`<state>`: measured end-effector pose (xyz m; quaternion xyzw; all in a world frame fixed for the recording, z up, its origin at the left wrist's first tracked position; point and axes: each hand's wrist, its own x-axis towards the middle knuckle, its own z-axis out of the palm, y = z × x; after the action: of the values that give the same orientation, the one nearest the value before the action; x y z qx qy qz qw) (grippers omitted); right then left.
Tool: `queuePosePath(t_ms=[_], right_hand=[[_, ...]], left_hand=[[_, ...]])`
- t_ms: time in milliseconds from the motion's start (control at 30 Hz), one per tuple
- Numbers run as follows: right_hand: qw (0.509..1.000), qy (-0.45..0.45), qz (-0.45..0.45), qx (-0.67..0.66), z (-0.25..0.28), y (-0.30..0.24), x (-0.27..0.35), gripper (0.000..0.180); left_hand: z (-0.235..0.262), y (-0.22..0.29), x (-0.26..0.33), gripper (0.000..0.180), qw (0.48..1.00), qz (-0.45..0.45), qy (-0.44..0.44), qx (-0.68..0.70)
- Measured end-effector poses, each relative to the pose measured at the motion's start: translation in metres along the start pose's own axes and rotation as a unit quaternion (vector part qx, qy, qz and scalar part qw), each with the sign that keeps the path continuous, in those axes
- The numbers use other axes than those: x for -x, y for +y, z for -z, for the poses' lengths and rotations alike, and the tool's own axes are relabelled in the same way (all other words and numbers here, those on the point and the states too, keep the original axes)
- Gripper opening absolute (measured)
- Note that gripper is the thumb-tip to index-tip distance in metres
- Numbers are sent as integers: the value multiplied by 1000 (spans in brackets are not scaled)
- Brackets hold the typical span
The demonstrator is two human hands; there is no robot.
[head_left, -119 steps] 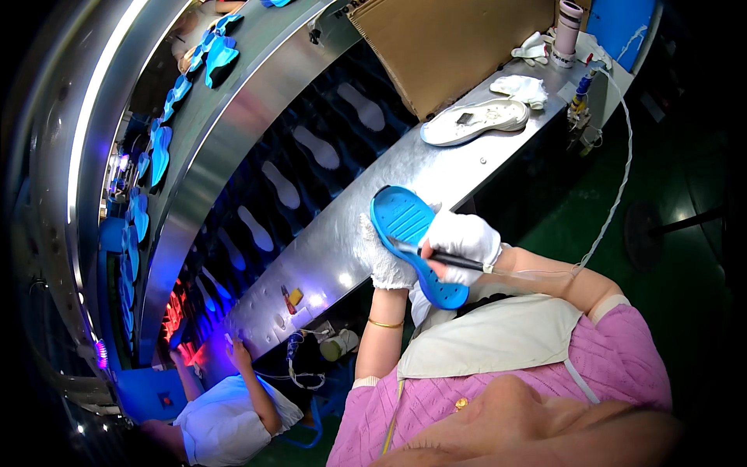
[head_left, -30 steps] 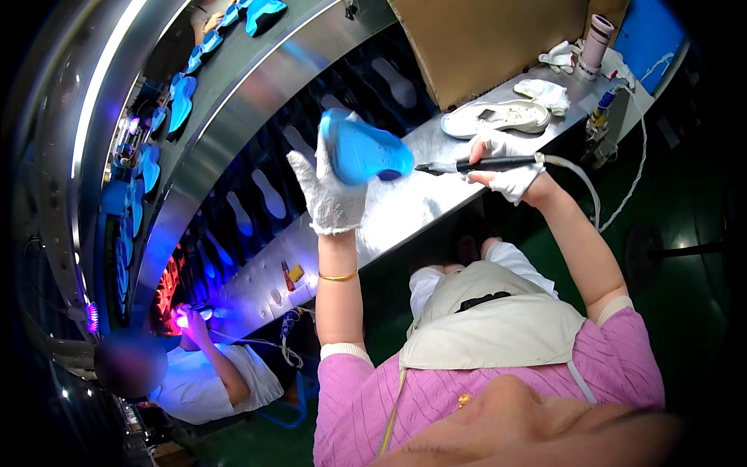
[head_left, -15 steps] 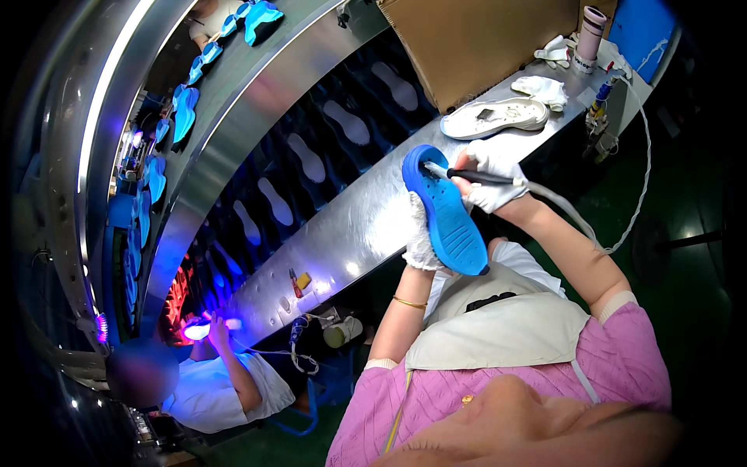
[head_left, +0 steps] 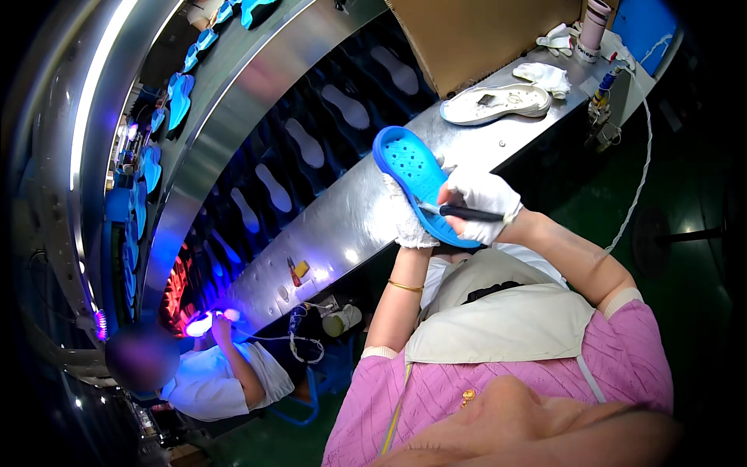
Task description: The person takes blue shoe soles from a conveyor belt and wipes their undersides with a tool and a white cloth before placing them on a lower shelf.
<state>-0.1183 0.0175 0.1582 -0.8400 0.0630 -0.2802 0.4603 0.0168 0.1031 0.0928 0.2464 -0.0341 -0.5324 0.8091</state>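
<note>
A long metal table (head_left: 327, 223) runs diagonally away, with a brown cardboard sheet (head_left: 490, 39) standing at its far side. The blue sole (head_left: 412, 159) is held up, tilted, over the table's near edge, its holed and ridged face showing. A white shoe-shaped piece (head_left: 498, 107) lies on the table beyond it. The gloved left hand (head_left: 406, 219) clamps its grip around the sole's left side, most fingers hidden behind. The gloved right hand (head_left: 484, 196), bare fingertips showing, has its grip closed around a black-handled tool (head_left: 473, 212), whose metal tip meets the sole's face; this hand blocks part of the right edge. A pink cylinder (head_left: 594, 27) stands near a crumpled white cloth (head_left: 543, 79).
</note>
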Motion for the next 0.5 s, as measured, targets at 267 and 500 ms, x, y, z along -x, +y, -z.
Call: queuePosePath(t_ms=[267,500], right_hand=[[996,-28,1,-86,-1,-7,6,15],[973,15,-145,-179,25,18,-8,12]], left_hand=[[2,14,-10,71,999,-36,14,-11],[-22,8,15,79,975,-10,-148,167]])
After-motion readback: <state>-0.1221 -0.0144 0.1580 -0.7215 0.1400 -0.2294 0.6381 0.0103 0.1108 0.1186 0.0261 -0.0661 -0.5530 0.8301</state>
